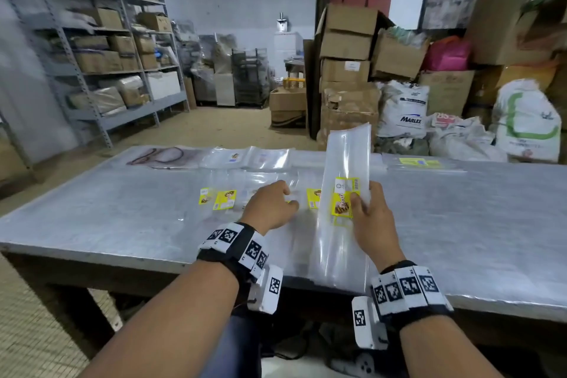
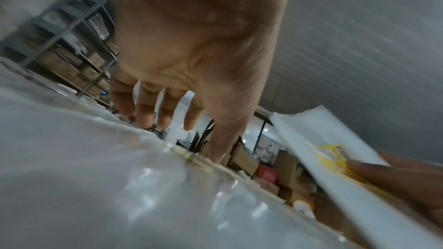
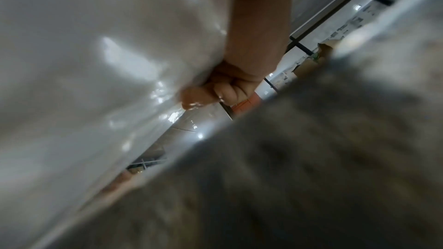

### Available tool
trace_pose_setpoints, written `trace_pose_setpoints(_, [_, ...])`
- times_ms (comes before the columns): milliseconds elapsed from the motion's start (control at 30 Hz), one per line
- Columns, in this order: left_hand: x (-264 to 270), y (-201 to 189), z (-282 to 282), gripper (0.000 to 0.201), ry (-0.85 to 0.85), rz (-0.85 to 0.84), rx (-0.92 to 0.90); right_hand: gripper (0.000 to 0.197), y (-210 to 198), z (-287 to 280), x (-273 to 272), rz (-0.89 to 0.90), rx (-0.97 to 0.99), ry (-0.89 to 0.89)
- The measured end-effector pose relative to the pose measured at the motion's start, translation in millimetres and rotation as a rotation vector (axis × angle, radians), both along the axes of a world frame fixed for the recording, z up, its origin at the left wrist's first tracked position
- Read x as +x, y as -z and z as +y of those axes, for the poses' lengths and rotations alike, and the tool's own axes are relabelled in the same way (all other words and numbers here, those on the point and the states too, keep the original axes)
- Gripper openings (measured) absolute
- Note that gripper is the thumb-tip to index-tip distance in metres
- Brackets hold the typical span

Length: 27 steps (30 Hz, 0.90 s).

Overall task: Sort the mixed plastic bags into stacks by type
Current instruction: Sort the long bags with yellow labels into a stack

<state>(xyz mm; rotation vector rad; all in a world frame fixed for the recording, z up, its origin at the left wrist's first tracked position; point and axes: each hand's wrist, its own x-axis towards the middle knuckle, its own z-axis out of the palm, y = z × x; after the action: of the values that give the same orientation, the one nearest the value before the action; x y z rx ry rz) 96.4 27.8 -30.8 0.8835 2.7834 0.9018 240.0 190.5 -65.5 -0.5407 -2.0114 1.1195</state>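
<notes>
Pinching a long, glossy clear bag [image 1: 343, 193] at its yellow label, right hand [image 1: 372, 218] centre-right, long axis nearly upright, top tilted away; left hand [image 1: 270, 209] loose-fingered over crinkled clear bags [image 1: 245, 193] on the grey table [image 1: 107, 209].

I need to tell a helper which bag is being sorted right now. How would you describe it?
On the grey table, look right of the loose bags in the middle. The long clear bag stands lifted, pinched by the right hand at its yellow label; all the others lie flat.
</notes>
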Motion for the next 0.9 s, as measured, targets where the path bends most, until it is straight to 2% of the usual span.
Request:
trace_pose_setpoints(67, [-17, 13, -13, 0.061, -0.076, 0.024, -0.205, 0.020, 9, -2, -3, -0.042, 0.007, -0.009])
trace_pose_setpoints(133, [-31, 26, -19, 0.084, -0.113, -0.005, -0.316, 0.020, 23, -5, -3, -0.058, -0.007, 0.003])
trace_pose_setpoints(200, [-40, 32, -22, 0.104, -0.103, -0.030, -0.312, 0.020, 35, -6, 0, -0.054, -0.002, 0.009])
trace_pose_setpoints(267, [-51, 37, -21, 0.110, -0.067, -0.065, -0.223, 0.020, 40, -6, 0, -0.057, 0.009, 0.006])
trace_pose_setpoints(400, [-64, 45, -19, 0.094, -0.075, -0.156, -0.061, 0.023, 42, -4, -2, -0.070, 0.022, 0.011])
trace_pose_setpoints(467, [-65, 47, -17, 0.061, -0.062, -0.155, -0.014, 0.022, 43, -4, -4, -0.079, 0.031, 0.012])
trace_pose_setpoints(567, [-60, 45, -20, 0.045, -0.019, -0.160, 0.045, 0.019, 42, -6, -4, -0.089, 0.037, 0.011])
trace_pose_setpoints(667, [-60, 45, -25, 0.025, 0.012, -0.205, 0.237, 0.018, 40, -8, -3, -0.078, 0.033, 0.018])
trace_pose_setpoints(800, [-55, 42, -31, 0.040, -0.126, -0.131, 0.460, 0.016, 36, -9, 0, -0.083, 0.011, 0.043])
trace_pose_setpoints(900, [-49, 28, -34, 0.021, -0.055, -0.128, 0.639, 0.010, 30, -10, -2, -0.092, 0.031, 0.070])
